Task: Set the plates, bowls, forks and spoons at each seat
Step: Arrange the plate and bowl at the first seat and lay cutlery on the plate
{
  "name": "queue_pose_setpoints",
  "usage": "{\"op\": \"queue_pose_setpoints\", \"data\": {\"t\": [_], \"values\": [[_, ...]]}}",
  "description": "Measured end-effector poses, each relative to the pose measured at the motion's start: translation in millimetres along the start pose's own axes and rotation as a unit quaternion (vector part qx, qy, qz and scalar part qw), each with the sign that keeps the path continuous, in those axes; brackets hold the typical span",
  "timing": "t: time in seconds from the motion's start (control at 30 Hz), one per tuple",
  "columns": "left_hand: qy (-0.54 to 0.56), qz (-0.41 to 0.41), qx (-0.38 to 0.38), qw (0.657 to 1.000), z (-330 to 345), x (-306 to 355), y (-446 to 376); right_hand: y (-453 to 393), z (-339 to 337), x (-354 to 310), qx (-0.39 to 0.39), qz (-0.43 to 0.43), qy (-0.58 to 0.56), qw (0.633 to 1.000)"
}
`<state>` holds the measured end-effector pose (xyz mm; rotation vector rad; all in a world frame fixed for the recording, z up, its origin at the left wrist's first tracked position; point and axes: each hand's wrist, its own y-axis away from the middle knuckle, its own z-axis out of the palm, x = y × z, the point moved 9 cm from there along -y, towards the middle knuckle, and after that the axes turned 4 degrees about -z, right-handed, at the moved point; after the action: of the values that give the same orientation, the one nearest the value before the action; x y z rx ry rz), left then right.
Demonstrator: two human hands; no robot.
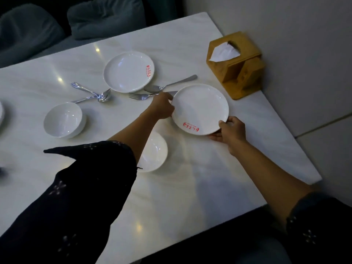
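Both my hands hold a white plate with a red mark [200, 108] at the right side of the white marble table [190, 187]. My left hand [162, 107] grips its left rim, my right hand [231, 130] its near right rim. A second white plate [128, 71] lies further back. A fork [142, 95] and a spoon [167, 85] lie between the two plates, partly under the held plate. Another fork and spoon pair [95, 95] lies crossed to the left. One white bowl [63, 120] stands at the left; another bowl [155, 151] sits partly hidden under my left forearm.
A wooden tissue box [236, 65] stands at the table's right edge against the wall. Dark cushioned seats [104, 16] run along the far side. The rim of another white dish [1, 113] shows at the left edge.
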<state>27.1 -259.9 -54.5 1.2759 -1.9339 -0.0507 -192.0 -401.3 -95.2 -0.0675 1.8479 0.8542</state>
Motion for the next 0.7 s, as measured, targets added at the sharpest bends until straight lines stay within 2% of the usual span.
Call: {"op": "queue_pose_setpoints", "data": {"t": [0.13, 0.4, 0.7], "values": [[-0.029, 0.021, -0.053, 0.998, 5, -5, 14, 27, -9, 19, 0.026, 0.009, -0.010, 1.000], [-0.117, 0.076, -0.097, 0.985, 20, -6, 44, 82, -24, 55, 0.092, 0.014, -0.033, 0.995], [-0.121, 0.100, -0.099, 0.983, 21, -10, 54, 103, -24, 57, 0.126, 0.010, -0.041, 0.991]]}}
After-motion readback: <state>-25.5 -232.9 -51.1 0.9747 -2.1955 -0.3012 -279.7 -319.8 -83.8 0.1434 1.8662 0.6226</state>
